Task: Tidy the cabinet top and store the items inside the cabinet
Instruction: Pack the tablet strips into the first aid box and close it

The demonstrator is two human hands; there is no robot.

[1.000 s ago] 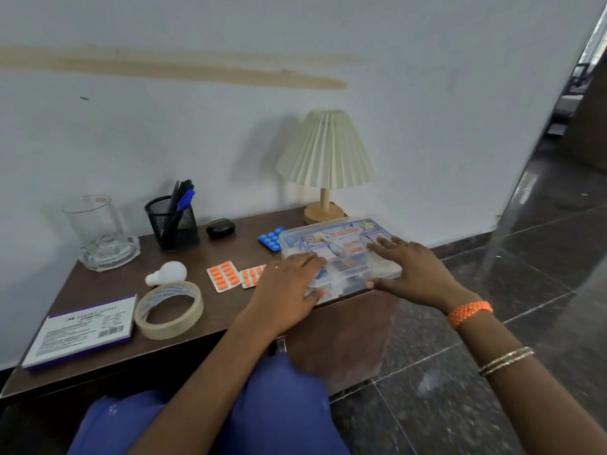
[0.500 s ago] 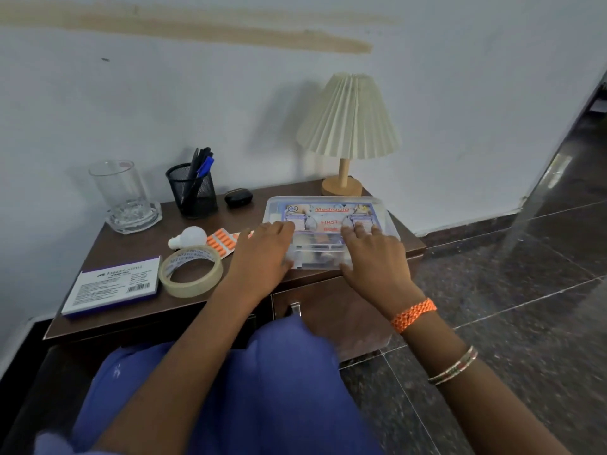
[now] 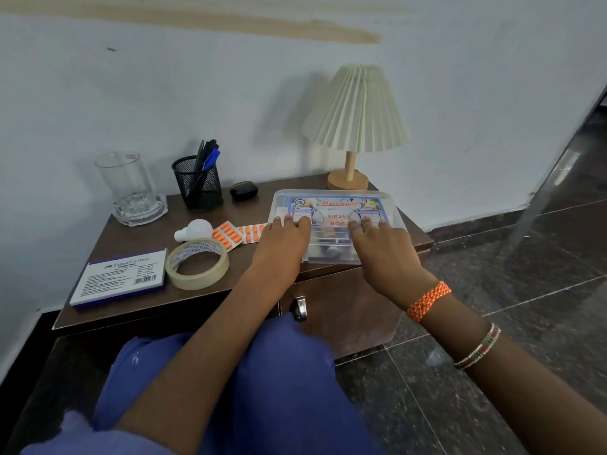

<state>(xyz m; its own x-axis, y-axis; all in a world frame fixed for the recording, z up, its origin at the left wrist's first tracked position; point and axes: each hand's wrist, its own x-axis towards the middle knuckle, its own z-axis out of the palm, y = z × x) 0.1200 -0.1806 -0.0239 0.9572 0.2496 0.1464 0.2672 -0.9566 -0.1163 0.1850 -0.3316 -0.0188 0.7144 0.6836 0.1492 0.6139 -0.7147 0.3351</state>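
A clear plastic first aid box (image 3: 335, 205) with a printed label lies flat on the right half of the brown cabinet top (image 3: 138, 234). My left hand (image 3: 282, 241) rests on its near left part and my right hand (image 3: 384, 247) on its near right part. The fingers of both are spread over the lid, and both palms cover the front edge. Left of the box lie two orange pill strips (image 3: 228, 236), a white bulb (image 3: 195, 229), a tape roll (image 3: 197, 264) and a white and purple stamp pad box (image 3: 121, 277).
Along the wall stand a glass (image 3: 124, 178) in a glass ashtray, a black mesh pen holder (image 3: 197, 183), a small black case (image 3: 243, 190) and a pleated lamp (image 3: 356, 110). A metal handle (image 3: 299, 308) shows on the cabinet front above my blue-clad knee. Dark tiled floor lies to the right.
The box has been turned square to the cabinet's front edge and slid back from the corner. Both hands shifted onto its near lid. The blue pill strip is no longer visible.
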